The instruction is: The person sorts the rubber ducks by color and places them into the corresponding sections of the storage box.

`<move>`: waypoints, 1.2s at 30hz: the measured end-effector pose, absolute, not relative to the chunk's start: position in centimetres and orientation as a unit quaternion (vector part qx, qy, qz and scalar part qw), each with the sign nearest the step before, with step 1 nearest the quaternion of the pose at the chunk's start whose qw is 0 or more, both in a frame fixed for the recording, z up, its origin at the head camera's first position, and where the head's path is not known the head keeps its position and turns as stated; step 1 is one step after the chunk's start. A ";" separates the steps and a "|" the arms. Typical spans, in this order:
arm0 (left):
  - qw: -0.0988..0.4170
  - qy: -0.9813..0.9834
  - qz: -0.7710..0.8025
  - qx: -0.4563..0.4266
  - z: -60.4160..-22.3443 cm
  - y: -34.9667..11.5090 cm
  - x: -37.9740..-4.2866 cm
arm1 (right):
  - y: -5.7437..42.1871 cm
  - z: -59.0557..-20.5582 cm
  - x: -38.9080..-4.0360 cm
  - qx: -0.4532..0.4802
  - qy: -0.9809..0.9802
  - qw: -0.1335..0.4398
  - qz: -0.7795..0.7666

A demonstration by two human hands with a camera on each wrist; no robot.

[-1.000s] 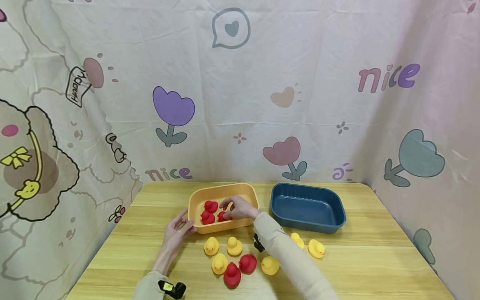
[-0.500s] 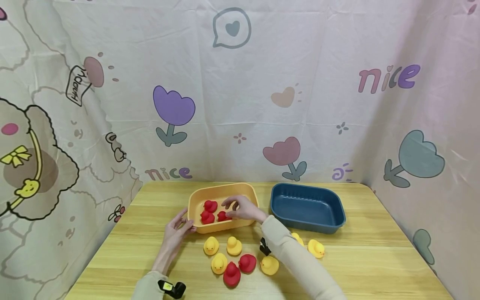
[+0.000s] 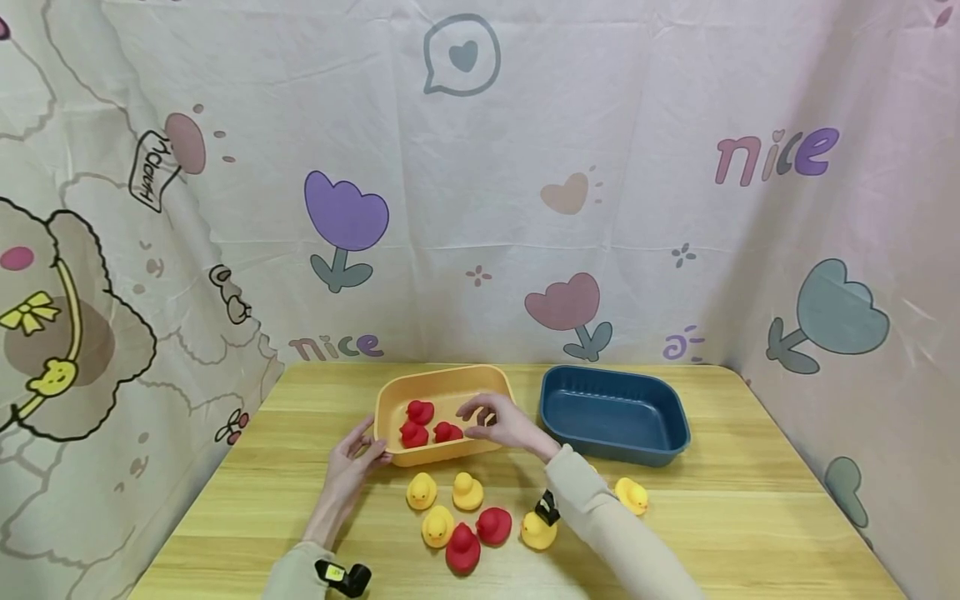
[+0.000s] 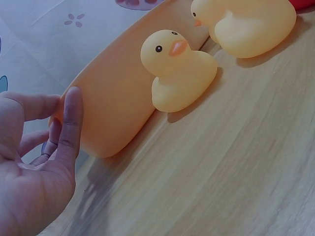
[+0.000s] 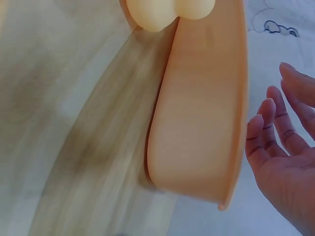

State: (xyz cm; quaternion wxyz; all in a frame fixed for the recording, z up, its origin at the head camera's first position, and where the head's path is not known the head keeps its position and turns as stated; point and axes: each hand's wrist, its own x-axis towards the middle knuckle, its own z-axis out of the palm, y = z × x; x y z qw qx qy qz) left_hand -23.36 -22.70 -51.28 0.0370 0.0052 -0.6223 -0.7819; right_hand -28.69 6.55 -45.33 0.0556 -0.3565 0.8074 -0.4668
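Note:
A yellow-orange plastic basin (image 3: 450, 455) stands at the back left of the table with three red rubber ducks inside: one behind (image 3: 421, 412), one in front at the left (image 3: 413, 434) and one farther right (image 3: 447, 432). My left hand (image 3: 352, 462) pinches the basin's left rim between thumb and fingers; the left wrist view shows this grip too. Above the right part of the basin, near its front rim, hovers my right hand (image 3: 506, 423). Its fingers are loosely bent, and the right wrist view shows nothing in them.
To the right stands a dark blue basin (image 3: 615, 421). In front lie two red ducks (image 3: 462, 550) and several yellow ducks (image 3: 437, 527), one mostly hidden by my right sleeve (image 3: 600, 508). A printed cloth (image 3: 465, 208) hangs behind the table.
My right hand has drawn back to the right from the rightmost red duck, which stays in the yellow-orange basin. The left hand keeps its hold on the rim.

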 end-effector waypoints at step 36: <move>0.031 -0.618 -0.786 0.010 -51.2 -22.6 -23.2 | 10.5 -48.0 -22.7 -0.443 0.772 0.181 -0.419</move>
